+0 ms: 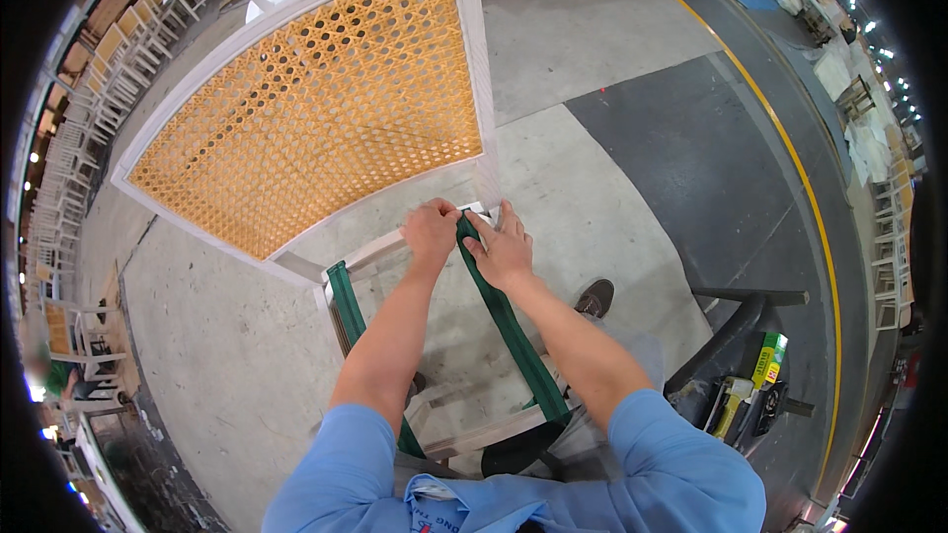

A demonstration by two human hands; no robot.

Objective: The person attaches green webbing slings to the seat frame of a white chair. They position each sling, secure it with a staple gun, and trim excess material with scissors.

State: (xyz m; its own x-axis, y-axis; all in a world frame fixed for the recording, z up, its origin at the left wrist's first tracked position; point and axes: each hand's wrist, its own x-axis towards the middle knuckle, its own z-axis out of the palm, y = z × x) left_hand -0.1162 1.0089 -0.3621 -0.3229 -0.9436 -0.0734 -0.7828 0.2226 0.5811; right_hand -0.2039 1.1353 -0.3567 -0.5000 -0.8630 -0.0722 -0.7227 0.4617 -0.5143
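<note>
A pale wooden chair frame [484, 434] stands before me with an open seat. Its tall backrest [326, 99] of yellow woven cane rises at the far left. Along the right seat rail runs a green webbing strap [509, 326]; a second green strap [346, 301] lies along the left rail, partly behind my left forearm. At the far end of the right strap, by the back corner, my left hand [431, 233] is closed, pinching the strap's edge. My right hand [502, 249] grips the same end from the right, thumb and forefinger on the strap, other fingers over the corner.
At lower right a black stand [726, 336] carries a green-and-yellow box [769, 360] and tools. A brown shoe [594, 298] shows beside the chair. Rows of chairs [74, 153] line the far left, near another person [59, 375]. A yellow floor line [805, 178] curves along the right.
</note>
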